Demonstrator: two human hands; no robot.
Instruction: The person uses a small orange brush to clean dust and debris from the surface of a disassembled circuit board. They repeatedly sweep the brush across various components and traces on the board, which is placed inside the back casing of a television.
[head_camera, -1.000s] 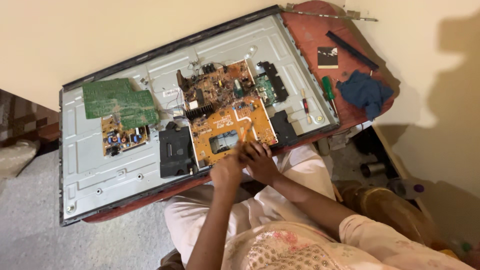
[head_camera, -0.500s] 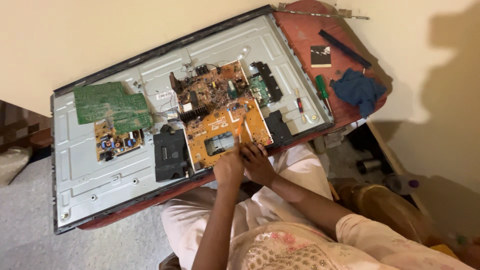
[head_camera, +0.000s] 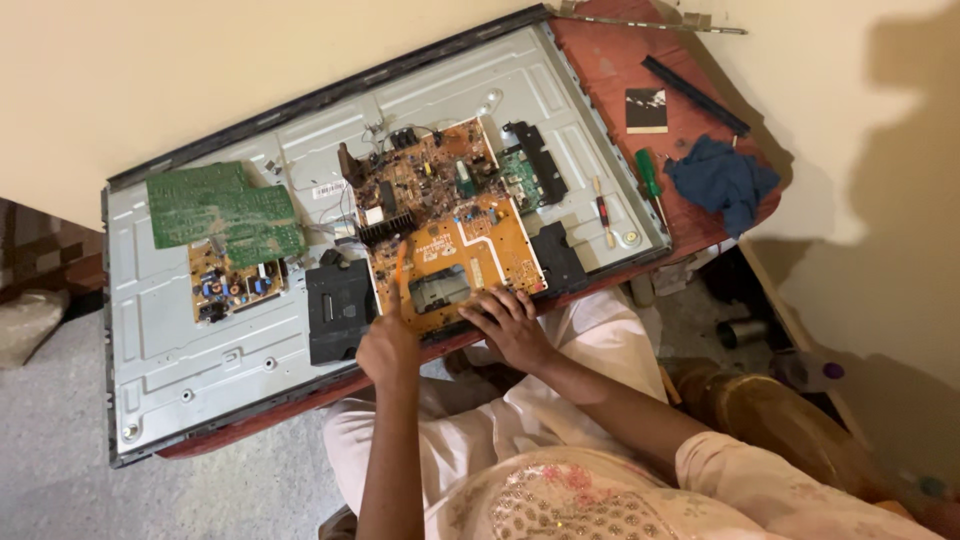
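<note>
My left hand (head_camera: 388, 345) sits at the near edge of the orange circuit board (head_camera: 455, 260), fingers curled, pinching a thin orange strip (head_camera: 400, 270) that rises from the board; grip looks closed on it. My right hand (head_camera: 512, 325) lies flat and open, fingers spread on the board's near right corner, holding nothing. The board rests in the middle of the opened grey metal TV back panel (head_camera: 200, 350), which lies on a red-brown worktop (head_camera: 610, 60). Left of it: a green circuit board (head_camera: 225, 210) above a small orange power board (head_camera: 235, 285), and a black box (head_camera: 338, 308) just beside my left hand. A small white rectangular label (head_camera: 328, 190) is stuck on the panel, left of the main board. On the worktop's right end: a green-handled screwdriver (head_camera: 650, 180), a crumpled blue cloth (head_camera: 722, 180), a long black strip (head_camera: 695, 95), and a small square black-and-white card (head_camera: 646, 110).
</note>
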